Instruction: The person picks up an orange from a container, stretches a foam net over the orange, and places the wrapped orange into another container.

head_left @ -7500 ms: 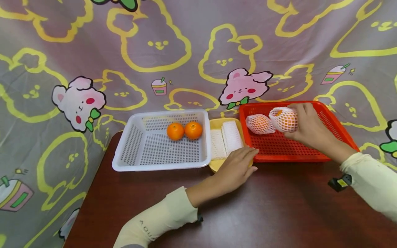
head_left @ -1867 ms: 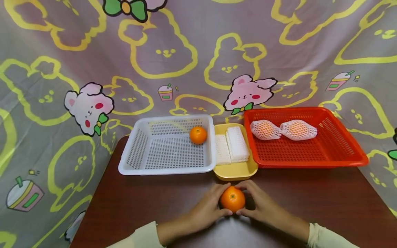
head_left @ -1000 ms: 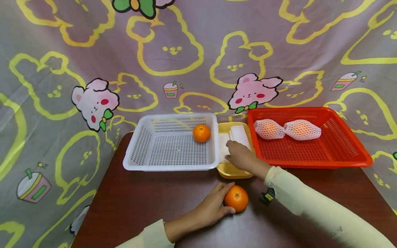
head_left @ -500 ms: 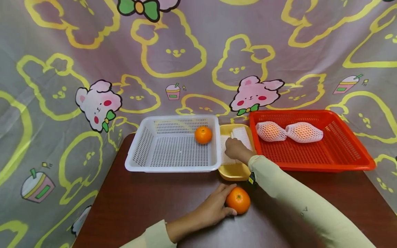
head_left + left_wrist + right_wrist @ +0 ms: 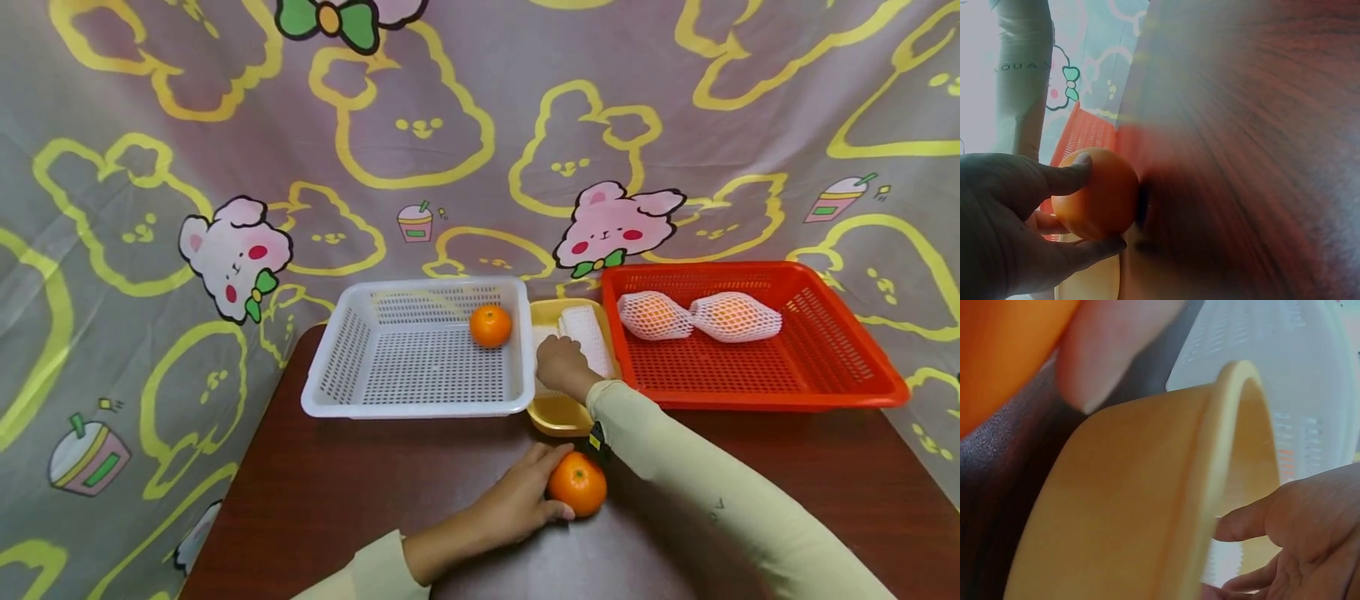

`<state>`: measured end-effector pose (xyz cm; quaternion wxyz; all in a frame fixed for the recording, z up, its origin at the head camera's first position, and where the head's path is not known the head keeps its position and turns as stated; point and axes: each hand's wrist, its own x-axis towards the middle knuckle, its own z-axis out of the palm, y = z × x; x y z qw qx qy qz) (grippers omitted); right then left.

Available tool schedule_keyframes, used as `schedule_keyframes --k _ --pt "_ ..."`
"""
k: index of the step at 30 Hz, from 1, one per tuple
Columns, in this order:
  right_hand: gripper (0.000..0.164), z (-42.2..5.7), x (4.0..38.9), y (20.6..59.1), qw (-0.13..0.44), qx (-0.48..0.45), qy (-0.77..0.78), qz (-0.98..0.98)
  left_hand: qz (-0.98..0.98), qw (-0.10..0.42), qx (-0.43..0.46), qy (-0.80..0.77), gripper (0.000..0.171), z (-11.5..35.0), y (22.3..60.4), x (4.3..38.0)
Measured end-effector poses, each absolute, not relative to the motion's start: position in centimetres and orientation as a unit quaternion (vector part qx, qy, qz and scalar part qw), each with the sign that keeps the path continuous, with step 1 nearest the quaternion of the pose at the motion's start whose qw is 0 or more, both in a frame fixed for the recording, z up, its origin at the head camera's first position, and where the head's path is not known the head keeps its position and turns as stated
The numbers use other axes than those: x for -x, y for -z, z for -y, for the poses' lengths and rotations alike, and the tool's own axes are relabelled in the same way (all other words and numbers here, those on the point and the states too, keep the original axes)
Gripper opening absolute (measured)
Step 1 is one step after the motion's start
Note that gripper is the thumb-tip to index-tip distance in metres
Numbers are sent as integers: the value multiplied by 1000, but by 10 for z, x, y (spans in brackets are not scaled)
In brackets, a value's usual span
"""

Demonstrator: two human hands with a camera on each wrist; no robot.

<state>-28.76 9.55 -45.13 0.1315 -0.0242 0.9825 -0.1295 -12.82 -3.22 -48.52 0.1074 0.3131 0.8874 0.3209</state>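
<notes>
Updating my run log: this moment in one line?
left hand: holds orange on table; right hand: in yellow tray, at white nets

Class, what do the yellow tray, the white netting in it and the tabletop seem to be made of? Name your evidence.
Yellow tray: probably moulded plastic, smooth, faintly glossy; evenly coloured, rounded rim.
White netting: likely plastic foam, matte, judging by its fine mesh.
Tabletop: wood or wood-look laminate, glossy; streaked grain and light patches show.
</notes>
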Motion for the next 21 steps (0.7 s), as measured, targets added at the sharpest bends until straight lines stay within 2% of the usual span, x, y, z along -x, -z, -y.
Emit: schedule_keyframes --k 8,18,21 --pt "26 -99 289 452 133 9 155 -979 -888 110 -323 -310 81 31 482 131" --pt "36 -95 285 451 129 -18 181 -975 -888 127 -317 -308 80 32 479 133" --pt "30 -98 285 449 118 -19 205 -971 -889 130 -313 -309 80 31 478 133"
